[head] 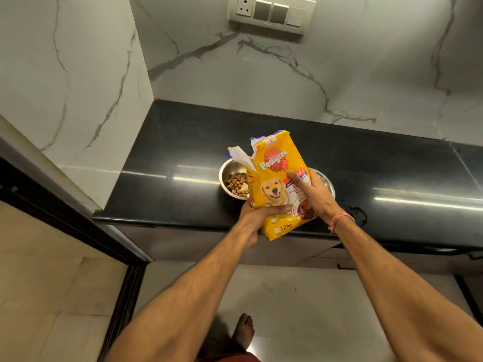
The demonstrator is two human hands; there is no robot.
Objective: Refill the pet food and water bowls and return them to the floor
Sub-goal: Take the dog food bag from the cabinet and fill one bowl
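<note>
A yellow pet food bag (277, 176) is held over the black countertop (167, 158), its torn-open top tilted toward a steel bowl (226, 176) that has brown kibble in it. My left hand (257, 216) grips the bag's lower left edge from below, thumb across the front. My right hand (312, 190) holds the bag's right side, thumb lying on the front. A second steel bowl (328, 182) shows only as a rim behind the bag and my right hand; its contents are hidden.
Marble walls close the counter at the back and left. A switch panel (271, 13) sits high on the back wall. The counter runs on to the right. Below is a pale tiled floor with my bare foot (244, 330) on it.
</note>
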